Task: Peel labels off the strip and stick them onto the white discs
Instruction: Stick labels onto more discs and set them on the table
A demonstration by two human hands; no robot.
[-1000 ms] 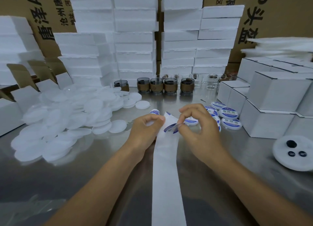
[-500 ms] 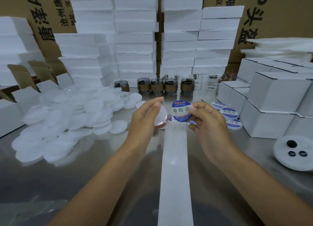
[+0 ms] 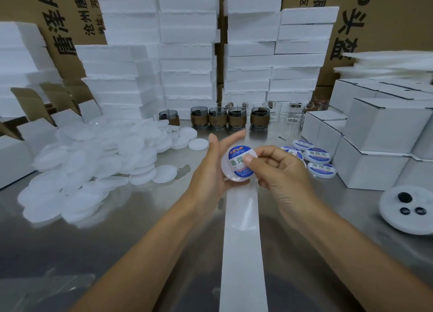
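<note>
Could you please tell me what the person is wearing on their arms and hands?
Nothing: left hand and right hand are ungloved and ringless; left forearm and right forearm are bare, without sleeves, watch or bands in view.

Both arms reach forward, and the hands meet in the middle. The left hand (image 3: 208,169) is tipped up with straight fingers and holds a white disc (image 3: 225,167) against its thumb. The right hand (image 3: 283,171), touching it, has curled fingers and pinches the label (image 3: 237,163).
</note>
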